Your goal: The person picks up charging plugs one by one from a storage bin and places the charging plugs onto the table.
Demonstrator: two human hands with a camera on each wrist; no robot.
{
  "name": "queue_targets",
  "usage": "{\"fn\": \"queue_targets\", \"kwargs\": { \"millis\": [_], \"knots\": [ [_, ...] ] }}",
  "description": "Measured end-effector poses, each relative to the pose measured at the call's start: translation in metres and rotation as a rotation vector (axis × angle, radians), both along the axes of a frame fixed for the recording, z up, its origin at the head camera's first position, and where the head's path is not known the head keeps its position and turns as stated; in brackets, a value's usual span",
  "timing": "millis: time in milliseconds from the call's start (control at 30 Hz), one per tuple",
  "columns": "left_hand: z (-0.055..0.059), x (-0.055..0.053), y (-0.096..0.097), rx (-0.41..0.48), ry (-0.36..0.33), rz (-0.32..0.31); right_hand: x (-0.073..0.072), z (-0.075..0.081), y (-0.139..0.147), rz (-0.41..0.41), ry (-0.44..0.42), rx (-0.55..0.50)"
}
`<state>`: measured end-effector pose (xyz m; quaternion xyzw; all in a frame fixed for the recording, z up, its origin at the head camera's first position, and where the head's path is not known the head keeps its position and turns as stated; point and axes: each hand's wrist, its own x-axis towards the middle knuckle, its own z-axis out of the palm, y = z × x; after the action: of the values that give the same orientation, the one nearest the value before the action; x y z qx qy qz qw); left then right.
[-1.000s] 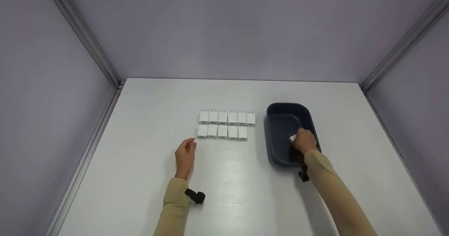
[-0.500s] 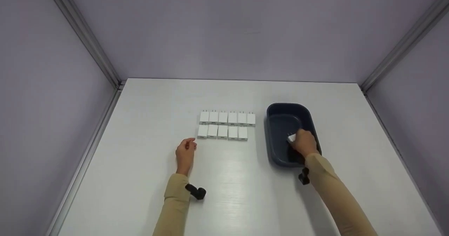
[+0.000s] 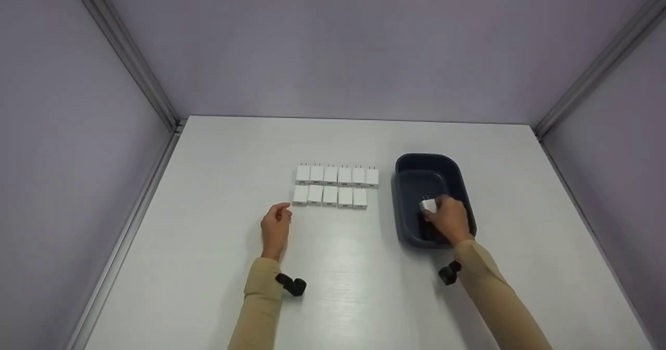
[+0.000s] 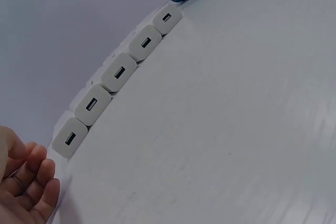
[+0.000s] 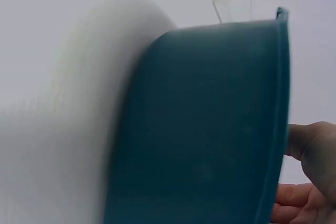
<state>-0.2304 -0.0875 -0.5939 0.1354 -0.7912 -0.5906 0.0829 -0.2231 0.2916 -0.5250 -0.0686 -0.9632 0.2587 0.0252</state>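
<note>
A white USB charger (image 3: 428, 206) with two prongs is pinched between the thumb and fingers of my right hand (image 3: 450, 219), over the dark blue bin (image 3: 399, 220). In the right wrist view the bin's wall (image 5: 210, 119) covers the charger and part of the hand (image 5: 315, 166). My left hand (image 3: 275, 229) rests on the table with its fingers loosely bent and nothing in them. Just beyond its fingertips, several white chargers (image 3: 330, 196) lie side by side in two rows, prongs pointing away. The left wrist view shows the USB ports (image 4: 119, 72) of the near row.
The white table (image 3: 333, 277) carries the bin to the right of the charger rows. Pale panels (image 3: 354, 48) enclose the back and both sides. A black wrist camera (image 3: 291, 284) sticks out from each sleeve.
My right hand has moved slightly left and toward me within the bin area, and the charger in it has turned more upright into view. The left hand and the rows stay put.
</note>
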Motion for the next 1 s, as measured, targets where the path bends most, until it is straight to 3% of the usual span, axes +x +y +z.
{"fn": "queue_targets", "kwargs": {
  "millis": [267,633,1000],
  "knots": [
    [0.013,0.003,0.004,-0.025,0.103,0.02,0.001,0.003,-0.006,-0.038,0.039,-0.039],
    [0.017,0.009,0.004,-0.016,0.122,0.035,0.001,0.005,-0.014,-0.049,0.082,-0.081],
    [0.012,0.016,0.005,-0.013,0.108,0.027,0.003,0.008,-0.028,-0.048,0.123,-0.13]
  ]
}}
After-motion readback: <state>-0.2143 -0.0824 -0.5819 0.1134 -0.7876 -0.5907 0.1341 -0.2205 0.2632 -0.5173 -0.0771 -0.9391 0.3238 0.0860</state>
